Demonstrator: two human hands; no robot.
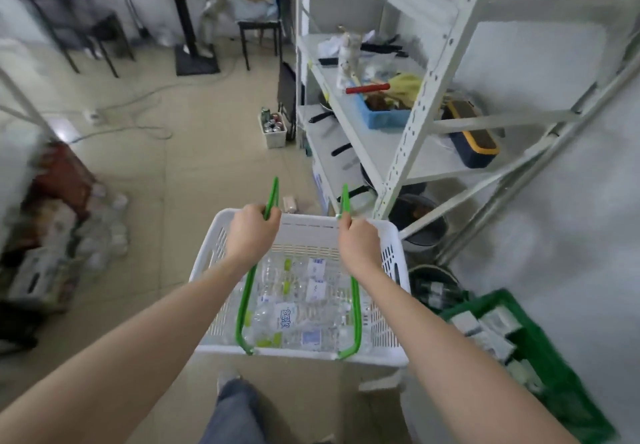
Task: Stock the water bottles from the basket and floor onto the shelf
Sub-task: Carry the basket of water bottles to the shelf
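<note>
Green handles, one per fist: left hand (252, 232) and right hand (360, 243) curl tight, carrying basket (393, 246) of water bottles (294, 319) (loose). Uneven lift risks tipping, spilling.

The heap of bottles and cartons (79, 232) on the floor at far left is smeared by motion blur, so no count is possible. The green crate (554, 367) at near right is cut by the frame edge. The forearms hide part of the water bottles (294, 319) in the white basket (304, 225). Labels are unreadable.
</note>
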